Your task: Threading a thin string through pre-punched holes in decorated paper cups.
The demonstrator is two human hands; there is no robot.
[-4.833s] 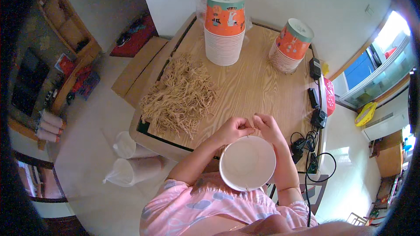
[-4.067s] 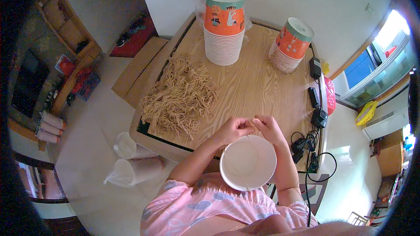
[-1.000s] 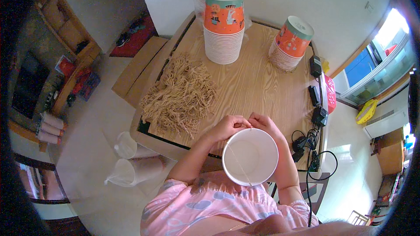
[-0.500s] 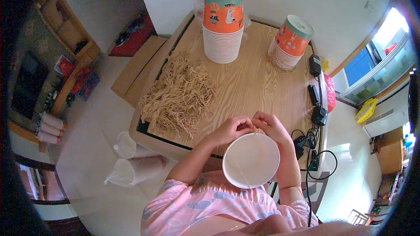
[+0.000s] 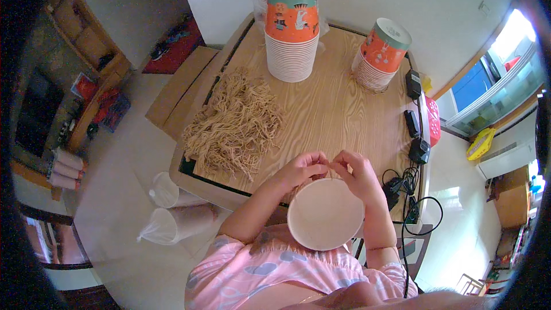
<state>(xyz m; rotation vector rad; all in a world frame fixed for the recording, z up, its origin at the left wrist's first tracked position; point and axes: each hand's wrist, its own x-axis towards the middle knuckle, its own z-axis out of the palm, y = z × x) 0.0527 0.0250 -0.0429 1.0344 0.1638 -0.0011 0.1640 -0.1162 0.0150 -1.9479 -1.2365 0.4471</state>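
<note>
A white-lined paper bucket (image 5: 326, 218) is held close against my body at the near table edge, its open mouth turned up toward me. At its far rim my left hand (image 5: 304, 169) and my right hand (image 5: 357, 175) meet, fingertips pinched together. A short bit of tan paper twine seems to run between them by the rim; most of it is hidden by the fingers. Left of my hands a loose heap of the same tan twine (image 5: 238, 126) lies on the wood-grain table (image 5: 327, 112).
A tall stack of upside-down orange and green paper buckets (image 5: 291, 34) stands at the back, a shorter stack (image 5: 381, 54) at the back right. Black power adapters (image 5: 419, 150) and tangled cables (image 5: 408, 186) line the right edge. Bagged bucket stacks (image 5: 178, 225) lie on the floor at left.
The bucket has shifted slightly left and its mouth has tilted a little. A strand seen across its inside before hardly shows now. My fingers have moved slightly, still together at the rim.
</note>
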